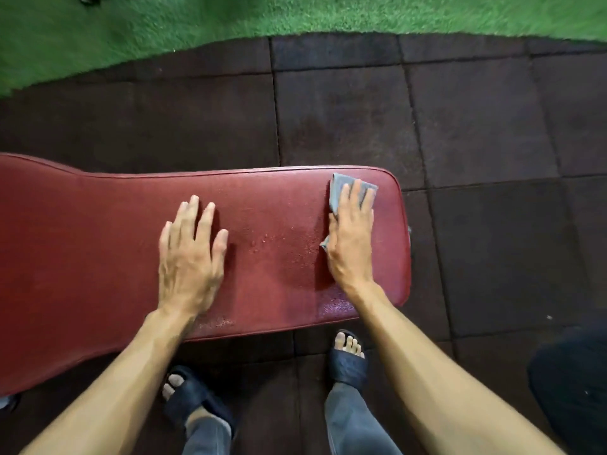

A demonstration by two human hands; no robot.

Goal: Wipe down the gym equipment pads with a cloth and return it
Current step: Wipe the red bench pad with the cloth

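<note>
A dark red padded bench (108, 244) stretches from the left edge to right of centre. My right hand (353, 238) lies flat with straight fingers on a small grey cloth (336, 188) and presses it onto the pad near its right end. The cloth shows past my fingertips and beside my palm. My left hand (190, 254) rests flat on the middle of the pad, fingers spread, holding nothing. Small wet drops sit on the pad between my hands.
Dark rubber floor tiles (476, 126) surround the bench. Green artificial turf (230, 14) runs along the far side. My two feet in dark slide sandals (348, 362) stand just in front of the bench. A dark object (571, 382) sits at the lower right.
</note>
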